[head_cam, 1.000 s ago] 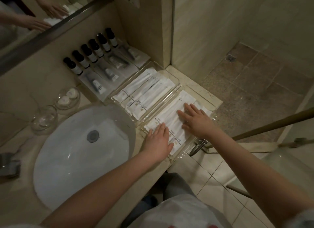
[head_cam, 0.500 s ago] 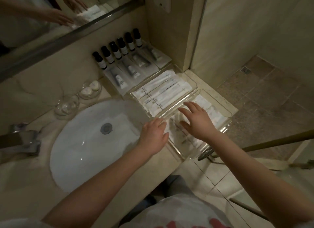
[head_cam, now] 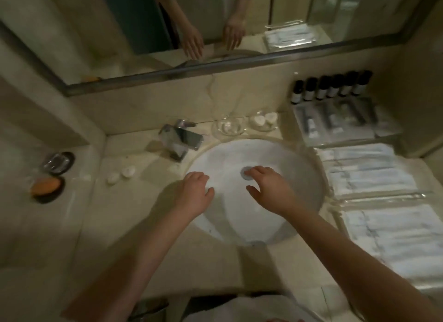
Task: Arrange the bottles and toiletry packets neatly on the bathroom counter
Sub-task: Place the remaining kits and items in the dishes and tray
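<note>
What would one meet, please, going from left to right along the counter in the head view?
Orange soap in a dark dish → two small white caps → faucet → glass dish → row of dark bottles.

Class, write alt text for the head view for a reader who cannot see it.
Two empty hands, left hand and right hand, hover open over a white sink. To the right, dark bottles line the wall above white packets in clear trays.

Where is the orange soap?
The orange soap sits in a dark dish at the far left of the counter, just in front of an empty dish and well left of the sink.
</note>
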{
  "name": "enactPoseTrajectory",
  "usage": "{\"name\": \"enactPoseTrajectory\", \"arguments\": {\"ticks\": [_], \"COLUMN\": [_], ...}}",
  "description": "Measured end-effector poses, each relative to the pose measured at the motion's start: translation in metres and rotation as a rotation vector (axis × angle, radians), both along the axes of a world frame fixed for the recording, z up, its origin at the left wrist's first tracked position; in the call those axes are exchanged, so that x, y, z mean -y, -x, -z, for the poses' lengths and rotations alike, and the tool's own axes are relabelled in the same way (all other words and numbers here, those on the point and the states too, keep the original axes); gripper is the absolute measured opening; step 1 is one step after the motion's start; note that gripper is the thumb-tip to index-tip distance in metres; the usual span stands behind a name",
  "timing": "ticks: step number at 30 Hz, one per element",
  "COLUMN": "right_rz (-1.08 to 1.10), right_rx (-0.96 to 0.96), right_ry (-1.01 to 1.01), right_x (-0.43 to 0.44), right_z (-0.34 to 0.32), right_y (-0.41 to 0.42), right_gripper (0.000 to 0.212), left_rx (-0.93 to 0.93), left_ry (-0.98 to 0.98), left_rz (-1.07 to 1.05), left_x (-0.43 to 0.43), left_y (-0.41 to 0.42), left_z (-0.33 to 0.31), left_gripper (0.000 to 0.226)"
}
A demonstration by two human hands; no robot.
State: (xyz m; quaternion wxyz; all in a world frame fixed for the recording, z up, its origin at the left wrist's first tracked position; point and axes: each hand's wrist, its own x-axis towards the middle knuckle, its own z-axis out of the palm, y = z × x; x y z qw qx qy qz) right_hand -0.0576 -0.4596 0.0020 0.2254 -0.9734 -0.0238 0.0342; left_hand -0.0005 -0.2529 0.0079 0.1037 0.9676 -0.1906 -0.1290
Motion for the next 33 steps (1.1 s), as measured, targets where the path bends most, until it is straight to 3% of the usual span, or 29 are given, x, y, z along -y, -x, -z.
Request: {"name": "enactPoseTrajectory", "arguments": {"ticks": [10,18,25,29,33], "right_rz": [-0.333,-0.402,-0.408,-0.442,-0.402], "right_rx": [-0.13,-0.258,-0.272,-0.22,-0.179], "right_ry": [-0.02,0.077,0.158,0.18,-0.005], "right_x": [-0.16,-0.258,-0.318,-0.336,-0.329], "right_z": [0.006,0.033,0.056,0.071,0.076], "right_y": [-0.114,-0.185,-0.232,-0.243,-0.248], "right_gripper": [0.038,0.045,0.065,0.049,0.037], "left_rx": [-0.09,-0.184,-0.223,-0.178,-0.14], "left_ry": [-0.045,0.06,0.139,0.142,0.129], "left_rz": [-0.471,-0.731,-0.79,-0.787,-0.823], "left_x": [-0.173,-0.247,-0.26,-0.263,-0.259], "left_y": [-0.048,-0.112,-0.143,-0.145,-0.15], "left_z": [0.011,0.022,0.049,0.063,0.068], "left_gripper": [0.048,0.046,0.064,0.063,0.07]}}
